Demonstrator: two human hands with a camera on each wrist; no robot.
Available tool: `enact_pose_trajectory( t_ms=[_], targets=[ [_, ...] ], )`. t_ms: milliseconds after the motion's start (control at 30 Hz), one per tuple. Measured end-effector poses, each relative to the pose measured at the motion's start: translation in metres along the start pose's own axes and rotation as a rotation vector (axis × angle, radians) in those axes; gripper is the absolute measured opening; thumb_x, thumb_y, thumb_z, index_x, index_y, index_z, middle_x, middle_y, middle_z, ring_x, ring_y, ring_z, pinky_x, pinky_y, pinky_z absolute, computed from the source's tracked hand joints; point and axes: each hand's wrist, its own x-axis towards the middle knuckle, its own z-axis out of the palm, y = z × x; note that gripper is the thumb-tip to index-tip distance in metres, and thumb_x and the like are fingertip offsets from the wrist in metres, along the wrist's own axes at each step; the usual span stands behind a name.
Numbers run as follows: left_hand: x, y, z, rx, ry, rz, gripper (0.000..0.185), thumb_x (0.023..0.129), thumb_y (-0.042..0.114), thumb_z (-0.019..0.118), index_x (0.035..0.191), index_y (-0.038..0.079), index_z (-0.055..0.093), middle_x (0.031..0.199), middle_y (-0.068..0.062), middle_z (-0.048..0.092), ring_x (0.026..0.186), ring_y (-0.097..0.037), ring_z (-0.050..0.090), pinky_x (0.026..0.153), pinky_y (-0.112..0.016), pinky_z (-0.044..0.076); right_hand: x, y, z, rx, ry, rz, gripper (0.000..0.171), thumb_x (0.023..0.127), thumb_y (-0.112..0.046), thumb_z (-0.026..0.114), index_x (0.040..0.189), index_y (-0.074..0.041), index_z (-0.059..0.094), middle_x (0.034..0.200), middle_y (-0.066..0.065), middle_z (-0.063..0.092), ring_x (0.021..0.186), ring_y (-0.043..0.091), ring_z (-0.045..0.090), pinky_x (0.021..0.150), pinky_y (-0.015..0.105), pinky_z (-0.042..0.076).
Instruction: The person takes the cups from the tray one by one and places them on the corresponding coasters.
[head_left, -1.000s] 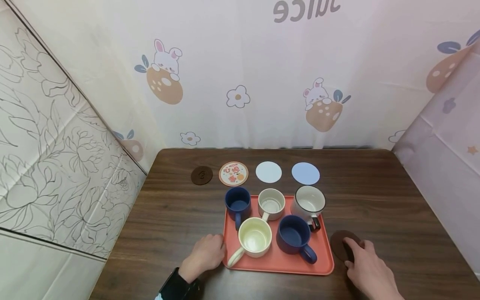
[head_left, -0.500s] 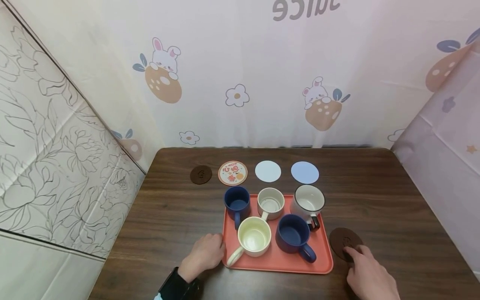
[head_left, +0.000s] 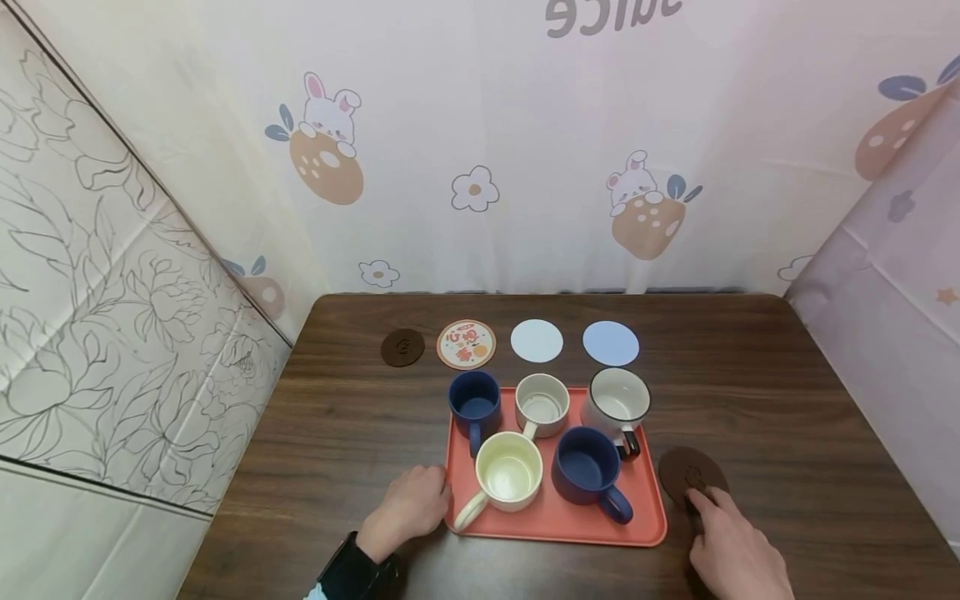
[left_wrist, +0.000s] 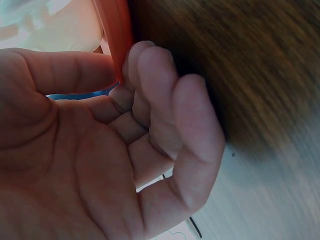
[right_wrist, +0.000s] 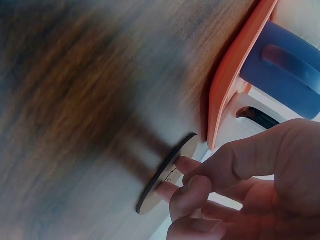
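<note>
My left hand (head_left: 412, 504) grips the left rim of a coral-red tray (head_left: 525, 527); in the left wrist view the thumb lies against the rim (left_wrist: 112, 35) and the fingers curl beside it. On the tray stand a cream mug (head_left: 509, 475), two navy mugs (head_left: 587, 471), a small off-white mug (head_left: 542, 408) and a white mug (head_left: 617, 400) with a black rim and handle. My right hand (head_left: 738, 546) touches a dark brown round coaster (head_left: 693, 471) lying right of the tray. Two fingertips rest on its upper face (right_wrist: 172, 175) in the right wrist view.
A row of coasters lies along the table's far side: small dark brown (head_left: 402, 347), patterned (head_left: 466, 344), white (head_left: 536, 341) and pale blue (head_left: 611, 343). The wood-grain table (head_left: 337, 417) meets a printed curtain (head_left: 525, 250) at the back.
The brown coaster has shifted slightly away from me and now shows more of its face. My right fingers have moved from its side onto its top. My left hand and the tray stay put.
</note>
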Motion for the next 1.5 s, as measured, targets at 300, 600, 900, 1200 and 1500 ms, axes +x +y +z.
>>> enact_pose_trajectory(
  t_ms=[300,600,900,1200,1500],
  targets=[
    [0.0,0.002,0.001,0.018,-0.005,-0.011,0.019,0.105,0.015,0.057,0.088,0.008,0.062,0.068,-0.003,0.05,0.056,-0.017,0.05,0.052,-0.03,0.036,0.007,0.002,-0.003,-0.025,0.071,-0.081,0.058,0.084,0.003,0.061,0.141,0.011,0.053,0.142,0.04,0.041,0.104,0.056,0.063,0.067,0.062,0.054],
    [0.0,0.001,0.001,0.008,-0.008,-0.025,0.019,0.105,0.015,0.057,0.087,0.009,0.062,0.067,-0.003,0.051,0.056,-0.018,0.05,0.052,-0.03,0.037,0.015,0.003,-0.007,-0.034,0.146,-0.16,0.059,0.084,0.005,0.058,0.142,0.012,0.052,0.144,0.04,0.04,0.105,0.059,0.062,0.069,0.064,0.053],
    [0.001,0.001,0.001,-0.005,-0.018,-0.028,0.022,0.106,0.015,0.056,0.086,0.01,0.061,0.067,-0.003,0.051,0.055,-0.017,0.05,0.052,-0.03,0.036,0.023,0.002,-0.011,-0.048,0.169,-0.17,0.061,0.085,0.005,0.057,0.145,0.011,0.05,0.147,0.041,0.036,0.1,0.061,0.062,0.066,0.064,0.052],
    [0.001,0.002,-0.001,-0.004,-0.015,-0.022,0.021,0.105,0.015,0.056,0.086,0.009,0.062,0.067,-0.003,0.051,0.055,-0.017,0.05,0.052,-0.03,0.036,0.035,0.002,-0.017,-0.058,0.156,-0.177,0.067,0.082,0.005,0.061,0.147,0.012,0.046,0.149,0.043,0.033,0.096,0.057,0.064,0.063,0.06,0.053],
    [-0.001,0.001,-0.001,-0.019,-0.017,-0.018,0.021,0.106,0.015,0.057,0.086,0.009,0.062,0.068,-0.004,0.051,0.056,-0.018,0.05,0.052,-0.03,0.037,0.05,0.0,-0.027,-0.086,0.137,-0.169,0.068,0.083,0.004,0.065,0.146,0.016,0.044,0.148,0.045,0.031,0.1,0.055,0.063,0.065,0.058,0.054]
  ],
)
